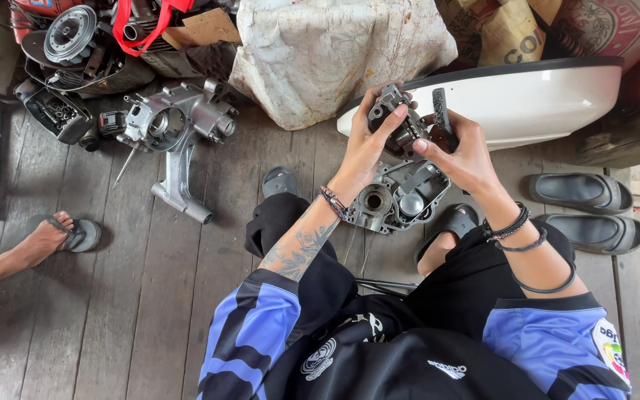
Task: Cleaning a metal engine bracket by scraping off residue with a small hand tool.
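A small grey metal engine part (401, 122), blocky with holes and ribs, is held up in the air between both hands, above the wooden plank floor (112, 311). Its long axis runs slantwise, from its upper end by the left fingertips down toward the right thumb; the broad face with the openings is turned toward the camera. The left hand (368, 144) wraps the part's left side, fingers curled over the top edge and thumb pressed along its front. The right hand (464, 152) closes on the right side, thumb pinching the lower corner, while the other fingers curl around a dark slim tool (441, 111) that stands nearly upright just beyond the part.

Directly below the fingers lies a larger grey engine casing (401, 196) on the floor, open side up, between the person's feet. Well off to the left of the left hand sits another silver crankcase (179, 122) with a long arm. A white curved panel (527, 96) lies just past the right fingers, and black slippers (579, 192) rest to their right. Another person's foot (46, 237) in a sandal shows far left
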